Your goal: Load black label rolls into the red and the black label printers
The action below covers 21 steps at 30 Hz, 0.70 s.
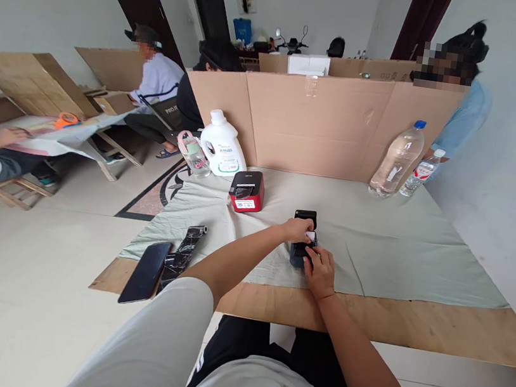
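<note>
small dark device (297, 262) sits near the front edge of the worktop (426, 256), about midway between its left and right edges, black lid (306, 215) flipped up at the far side. both hands on it. left hand (299, 231) is over the opening, fingers curled in beside a small white piece (310, 235); can't tell if they pinch it. right hand (321, 271) is at the device's right side, fingers bent, tips on the black part; can't tell if that's a grip or just contact. rest of worktop: red-and-black box-shaped unit (247, 191) left of the device and farther back. black phone-like slab (145, 272) at the front left corner, unrolled dark strip (180, 256) just beside it. white jug (225, 147) and small clear bottle (198, 158) at the far left corner, next to each other. big blue-capped bottle (397, 162) and smaller bottle (423, 173) by the far right corner. cardboard panel (318, 125) stands along the far edge. person in light blue (469, 114) beyond its right end.
</note>
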Each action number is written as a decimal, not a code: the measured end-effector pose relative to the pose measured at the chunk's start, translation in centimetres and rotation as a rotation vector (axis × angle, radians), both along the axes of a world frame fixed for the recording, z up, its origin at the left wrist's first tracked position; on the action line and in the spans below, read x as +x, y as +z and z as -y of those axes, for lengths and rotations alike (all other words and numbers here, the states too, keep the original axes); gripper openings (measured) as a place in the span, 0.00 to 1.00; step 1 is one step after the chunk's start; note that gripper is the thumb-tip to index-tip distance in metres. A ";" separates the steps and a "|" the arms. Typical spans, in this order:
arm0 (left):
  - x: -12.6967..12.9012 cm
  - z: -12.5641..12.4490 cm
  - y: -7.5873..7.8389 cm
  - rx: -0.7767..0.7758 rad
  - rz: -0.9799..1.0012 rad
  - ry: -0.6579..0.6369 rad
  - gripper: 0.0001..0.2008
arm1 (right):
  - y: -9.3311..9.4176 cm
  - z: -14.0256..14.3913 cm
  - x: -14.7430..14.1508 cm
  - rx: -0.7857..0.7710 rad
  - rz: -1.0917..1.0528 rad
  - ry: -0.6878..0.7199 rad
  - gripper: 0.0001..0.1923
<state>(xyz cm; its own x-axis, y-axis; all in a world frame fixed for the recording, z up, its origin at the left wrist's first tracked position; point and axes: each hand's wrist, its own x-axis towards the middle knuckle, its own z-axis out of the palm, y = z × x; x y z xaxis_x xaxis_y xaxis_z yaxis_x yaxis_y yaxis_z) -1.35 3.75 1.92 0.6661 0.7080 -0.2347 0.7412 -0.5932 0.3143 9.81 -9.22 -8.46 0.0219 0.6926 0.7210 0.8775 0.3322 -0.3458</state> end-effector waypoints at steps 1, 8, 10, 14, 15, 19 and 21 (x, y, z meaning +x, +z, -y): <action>0.1 0.1 -0.3 0.035 -0.024 0.019 0.18 | 0.1 0.0 0.0 -0.008 -0.001 -0.001 0.14; 0.2 1.1 -1.0 0.181 -0.005 0.014 0.13 | 0.1 0.2 -0.2 -0.091 -0.027 -0.016 0.17; 0.4 1.3 -0.9 0.197 -0.037 0.017 0.13 | 0.1 0.2 -0.2 -0.099 -0.038 -0.010 0.18; 1.0 1.7 -1.2 0.222 -0.106 0.033 0.11 | 0.2 0.2 -0.2 -0.103 -0.027 -0.015 0.18; 1.2 1.8 -1.3 0.224 -0.111 0.042 0.10 | 0.3 0.2 -0.2 -0.102 -0.020 -0.017 0.18; 1.4 2.0 -1.6 0.207 -0.117 0.068 0.09 | 0.5 0.3 -0.3 -0.094 0.005 -0.020 0.18; 1.4 1.9 -1.7 0.210 -0.117 0.070 0.08 | 0.5 0.4 -0.3 -0.091 0.012 -0.019 0.18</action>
